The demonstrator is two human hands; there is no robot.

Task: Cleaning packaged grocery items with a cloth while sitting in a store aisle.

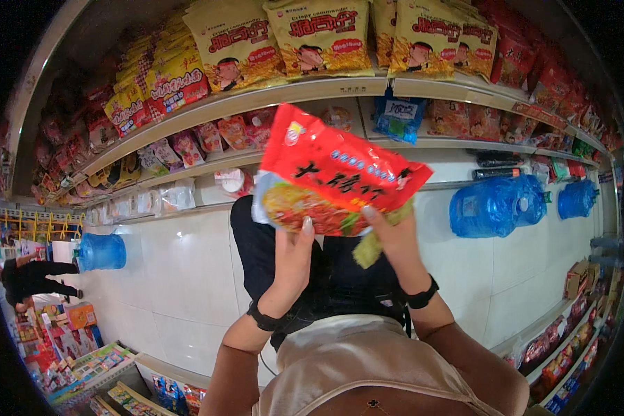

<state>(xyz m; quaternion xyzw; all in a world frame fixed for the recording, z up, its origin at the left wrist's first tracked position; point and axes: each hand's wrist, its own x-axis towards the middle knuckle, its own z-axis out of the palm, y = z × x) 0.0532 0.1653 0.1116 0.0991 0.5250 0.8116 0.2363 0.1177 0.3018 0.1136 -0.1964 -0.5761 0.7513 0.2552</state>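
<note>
Both hands hold a red plastic food packet (338,177) with a noodle picture on its front, tilted down to the right in front of the shelves. My left hand (294,252) grips its lower edge near the middle, thumb on the front. My right hand (395,242) grips the lower right part, its thumb also on the front. A yellow-green cloth (369,249) hangs by my right hand, partly hidden by the packet and hand; whether the fingers hold it cannot be told. Most of the fingers are behind the packet.
Yellow snack bags (320,39) stand on the upper shelf (338,89); smaller packets line the lower ones. Large blue water bottles (483,205) lie right on the tiled floor, another bottle (103,251) at left. A person (39,275) is far left. More stocked shelves stand lower right.
</note>
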